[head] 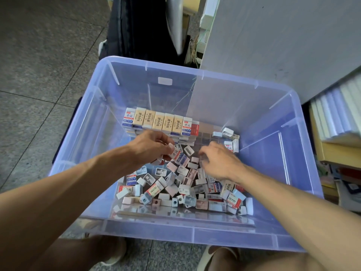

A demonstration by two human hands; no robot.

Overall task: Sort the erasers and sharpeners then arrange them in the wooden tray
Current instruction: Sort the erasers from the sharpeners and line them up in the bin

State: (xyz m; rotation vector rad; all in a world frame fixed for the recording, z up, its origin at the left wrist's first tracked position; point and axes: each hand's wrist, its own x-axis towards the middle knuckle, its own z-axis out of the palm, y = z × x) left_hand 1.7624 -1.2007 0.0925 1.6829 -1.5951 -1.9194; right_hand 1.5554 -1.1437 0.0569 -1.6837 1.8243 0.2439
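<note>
Both my hands are inside a clear blue plastic bin (82,133). My left hand (150,147) pinches a white eraser with a blue and red sleeve (178,155). My right hand (218,161) reaches into a loose pile of erasers and small sharpeners (175,188), fingers curled down; what they hold is hidden. A neat row of upright erasers (160,122), beige and white sleeves, stands stacked at the back of the bin. No wooden tray is clearly visible.
A few sharpeners and an eraser (229,137) lie apart at the back right of the bin. A grey board (273,45) leans at the right, stacked books (340,118) beside it. My feet in sandals (213,257) are below the bin on tiled floor.
</note>
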